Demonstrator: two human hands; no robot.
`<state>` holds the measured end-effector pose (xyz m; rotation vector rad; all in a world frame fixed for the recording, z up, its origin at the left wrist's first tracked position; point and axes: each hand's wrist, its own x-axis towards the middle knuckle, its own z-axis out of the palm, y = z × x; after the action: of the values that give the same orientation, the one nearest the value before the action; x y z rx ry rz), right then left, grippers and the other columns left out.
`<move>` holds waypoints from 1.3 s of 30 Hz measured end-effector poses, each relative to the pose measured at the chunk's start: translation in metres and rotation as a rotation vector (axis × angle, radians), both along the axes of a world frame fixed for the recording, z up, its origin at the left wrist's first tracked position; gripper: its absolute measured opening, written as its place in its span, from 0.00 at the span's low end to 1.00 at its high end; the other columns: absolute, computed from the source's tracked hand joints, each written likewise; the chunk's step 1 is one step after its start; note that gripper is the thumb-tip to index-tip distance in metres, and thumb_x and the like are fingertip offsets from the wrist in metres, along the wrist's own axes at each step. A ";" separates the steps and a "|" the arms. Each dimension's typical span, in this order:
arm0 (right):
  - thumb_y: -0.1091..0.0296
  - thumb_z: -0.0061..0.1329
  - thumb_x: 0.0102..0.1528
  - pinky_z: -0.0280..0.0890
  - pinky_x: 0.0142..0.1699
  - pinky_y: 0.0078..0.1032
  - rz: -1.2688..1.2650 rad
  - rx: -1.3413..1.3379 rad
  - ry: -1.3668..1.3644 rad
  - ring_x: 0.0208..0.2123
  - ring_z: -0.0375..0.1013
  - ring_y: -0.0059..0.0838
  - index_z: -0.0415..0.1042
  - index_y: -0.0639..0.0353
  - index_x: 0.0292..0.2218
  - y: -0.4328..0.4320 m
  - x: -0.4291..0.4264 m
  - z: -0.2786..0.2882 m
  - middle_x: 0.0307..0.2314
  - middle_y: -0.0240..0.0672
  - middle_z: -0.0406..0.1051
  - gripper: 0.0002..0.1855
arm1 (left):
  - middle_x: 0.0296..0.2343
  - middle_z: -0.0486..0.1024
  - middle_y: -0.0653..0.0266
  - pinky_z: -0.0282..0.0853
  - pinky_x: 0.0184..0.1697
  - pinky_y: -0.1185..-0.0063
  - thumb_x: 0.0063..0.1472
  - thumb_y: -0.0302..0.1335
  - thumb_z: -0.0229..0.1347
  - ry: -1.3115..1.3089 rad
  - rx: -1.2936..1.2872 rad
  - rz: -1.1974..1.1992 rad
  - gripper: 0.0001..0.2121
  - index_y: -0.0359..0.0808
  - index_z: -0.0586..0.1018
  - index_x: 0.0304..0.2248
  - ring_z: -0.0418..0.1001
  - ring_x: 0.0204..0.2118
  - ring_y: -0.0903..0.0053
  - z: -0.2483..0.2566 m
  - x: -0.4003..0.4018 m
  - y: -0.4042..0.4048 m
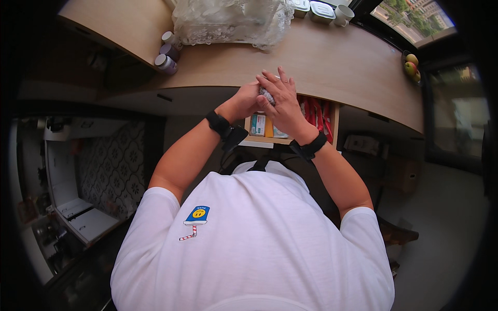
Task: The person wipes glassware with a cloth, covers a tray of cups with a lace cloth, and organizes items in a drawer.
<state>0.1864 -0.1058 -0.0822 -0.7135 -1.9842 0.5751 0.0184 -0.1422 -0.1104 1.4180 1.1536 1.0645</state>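
Observation:
Both my hands meet over an open wooden drawer under the counter's front edge. A small fuzzy grey-white item lies between them. My left hand holds it from the left, its fingers mostly hidden. My right hand rests on it from the right, with the fingers spread. What exactly the item is, I cannot tell. Below the hands, the drawer holds a white and teal packet, a yellow item and several red packets. A black band is on each wrist.
Lace cloth covers something at the back of the wooden counter. Several lidded bottles stand at the left. Lidded containers and a white mug stand by the window. Fruit lies at the right end.

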 end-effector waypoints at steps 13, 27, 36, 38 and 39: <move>0.61 0.42 0.65 0.66 0.39 0.15 0.170 -1.008 0.731 0.33 0.69 0.15 0.67 0.62 0.51 0.012 0.004 0.032 0.33 0.29 0.71 0.17 | 0.36 0.75 0.62 0.73 0.33 0.83 0.67 0.44 0.47 -0.552 -0.229 0.311 0.19 0.36 0.69 0.45 0.75 0.34 0.81 0.028 0.039 0.020; 0.78 0.48 0.52 0.49 0.65 0.36 0.061 0.036 -0.105 0.62 0.54 0.47 0.63 0.55 0.58 -0.045 0.000 0.024 0.59 0.46 0.56 0.31 | 0.42 0.73 0.66 0.70 0.49 0.76 0.63 0.59 0.35 -1.396 -0.351 -0.542 0.32 0.40 0.69 0.50 0.72 0.45 0.76 -0.003 0.010 0.037; 0.84 0.44 0.49 0.60 0.59 0.34 -0.108 -0.196 0.089 0.57 0.62 0.47 0.67 0.58 0.54 0.004 0.006 0.031 0.54 0.46 0.64 0.29 | 0.47 0.72 0.69 0.67 0.53 0.71 0.68 0.55 0.30 -0.873 -0.535 -0.171 0.30 0.42 0.66 0.55 0.72 0.48 0.75 0.046 0.033 0.004; 0.86 0.44 0.47 0.62 0.58 0.34 -0.148 -0.314 0.124 0.56 0.64 0.48 0.66 0.57 0.54 -0.004 0.004 0.027 0.55 0.47 0.62 0.32 | 0.45 0.73 0.68 0.69 0.51 0.71 0.67 0.56 0.30 -0.935 -0.536 -0.124 0.30 0.42 0.66 0.54 0.73 0.46 0.74 0.041 0.030 0.012; 0.87 0.44 0.47 0.64 0.56 0.32 -0.145 -0.189 0.049 0.54 0.66 0.48 0.67 0.57 0.54 -0.019 0.005 0.024 0.55 0.47 0.63 0.31 | 0.43 0.73 0.67 0.70 0.49 0.72 0.67 0.56 0.30 -1.002 -0.537 -0.071 0.31 0.42 0.67 0.54 0.73 0.44 0.73 0.037 0.028 0.016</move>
<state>0.1915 -0.1253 -0.0580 -0.9423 -1.8313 0.6913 0.0467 -0.1265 -0.0731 0.3751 0.5559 1.0907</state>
